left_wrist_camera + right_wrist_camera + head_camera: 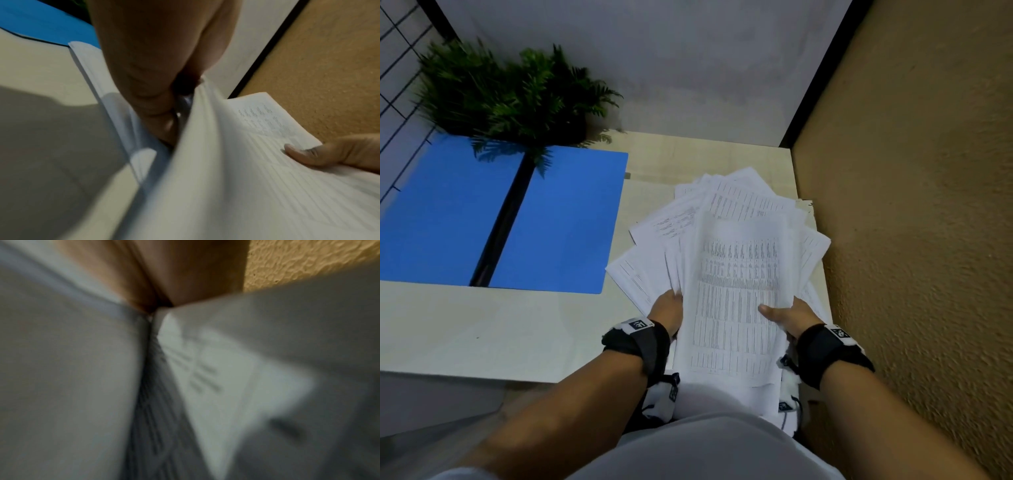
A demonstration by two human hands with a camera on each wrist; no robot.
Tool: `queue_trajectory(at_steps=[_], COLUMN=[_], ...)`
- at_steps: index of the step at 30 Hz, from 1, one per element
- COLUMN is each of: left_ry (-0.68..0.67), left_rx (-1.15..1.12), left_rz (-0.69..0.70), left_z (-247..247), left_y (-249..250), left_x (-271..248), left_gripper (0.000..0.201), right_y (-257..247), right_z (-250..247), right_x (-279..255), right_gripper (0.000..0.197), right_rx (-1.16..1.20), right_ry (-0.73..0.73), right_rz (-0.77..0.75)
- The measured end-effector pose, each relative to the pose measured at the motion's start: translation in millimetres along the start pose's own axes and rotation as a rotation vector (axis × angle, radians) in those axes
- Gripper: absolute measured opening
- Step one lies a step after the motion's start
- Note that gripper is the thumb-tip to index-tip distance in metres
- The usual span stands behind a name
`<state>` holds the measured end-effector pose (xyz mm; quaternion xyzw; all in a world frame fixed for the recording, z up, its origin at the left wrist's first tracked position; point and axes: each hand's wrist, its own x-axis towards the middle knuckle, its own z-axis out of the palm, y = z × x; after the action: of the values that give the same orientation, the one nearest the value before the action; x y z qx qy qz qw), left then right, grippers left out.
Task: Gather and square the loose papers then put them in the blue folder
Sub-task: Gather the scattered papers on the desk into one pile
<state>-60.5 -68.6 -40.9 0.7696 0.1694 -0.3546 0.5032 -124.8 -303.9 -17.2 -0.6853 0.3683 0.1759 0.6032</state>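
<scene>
A fanned, uneven stack of white printed papers (736, 274) lies at the right end of the pale desk, overhanging its front edge. My left hand (669, 306) grips the stack's left side, fingers tucked among the sheets (236, 162). My right hand (787, 313) holds the right side with its thumb (304, 152) pressed on the top sheet. The blue folder (500, 212) lies open and flat at the desk's left, apart from the papers. In the right wrist view, blurred paper (205, 378) fills the frame below my palm.
A green fern-like plant (506, 92) stands behind the folder, its fronds overhanging the folder's spine. A textured tan wall (911, 205) runs close along the desk's right edge. A grey partition (654, 61) backs the desk (482, 329).
</scene>
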Motion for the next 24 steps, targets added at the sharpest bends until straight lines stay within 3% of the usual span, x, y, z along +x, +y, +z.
queue_trajectory(at_steps=[2, 4, 6, 8, 10, 13, 15, 17, 18, 19, 21, 24], left_ry=[-0.018, -0.039, -0.04, -0.107, -0.152, 0.017, 0.127, 0.185, 0.198, 0.196, 0.17, 0.165], left_rx=[-0.222, -0.296, -0.297, -0.38, -0.43, -0.375, -0.293, -0.183, -0.135, -0.129, -0.19, -0.17], left_rz=[-0.069, -0.042, 0.076, 0.203, 0.195, 0.132, 0.063, 0.014, -0.005, -0.021, -0.015, -0.005], left_z=[-5.1, -14.5, -23.3, -36.3, -49.6, -69.8, -78.3, -81.1, -80.9, -80.4, -77.5, -72.1], left_y=[8.3, 19.0, 20.4, 19.7, 15.7, 0.1, -8.8, -14.1, -17.2, -20.2, -25.3, -32.0], left_x=[-6.2, -20.7, -30.5, -33.5, -30.1, -12.6, -7.0, -6.6, -5.9, -3.9, -1.7, 7.4], left_gripper=[0.093, 0.115, 0.11, 0.084, 0.064, 0.067, 0.078, 0.063, 0.054, 0.05, 0.054, 0.059], right_y=[-5.0, -15.6, -31.8, -49.8, -67.5, -77.5, -72.0, -61.6, -55.0, -47.4, -25.8, -18.2], right_z=[-2.5, -2.5, 2.3, 10.4, 22.9, 40.6, 42.0, 31.1, 27.1, 23.6, 16.4, 18.6], right_x=[1.3, -1.1, -8.6, -16.0, -22.4, -14.6, 1.4, 19.0, 23.4, 28.8, 51.7, 55.7], right_gripper=[0.068, 0.062, 0.051, 0.049, 0.047, 0.047, 0.049, 0.057, 0.065, 0.076, 0.091, 0.064], right_rx=[0.1, 0.249, 0.337, 0.338, 0.25, 0.155, 0.191, 0.061, -0.049, -0.098, 0.08, 0.378], right_ry=[0.009, -0.044, -0.149, -0.239, -0.256, -0.12, 0.14, 0.448, 0.523, 0.528, 0.447, 0.361], right_rz=[-0.011, -0.032, -0.083, -0.137, -0.16, -0.16, -0.115, -0.044, 0.001, 0.053, 0.049, -0.069])
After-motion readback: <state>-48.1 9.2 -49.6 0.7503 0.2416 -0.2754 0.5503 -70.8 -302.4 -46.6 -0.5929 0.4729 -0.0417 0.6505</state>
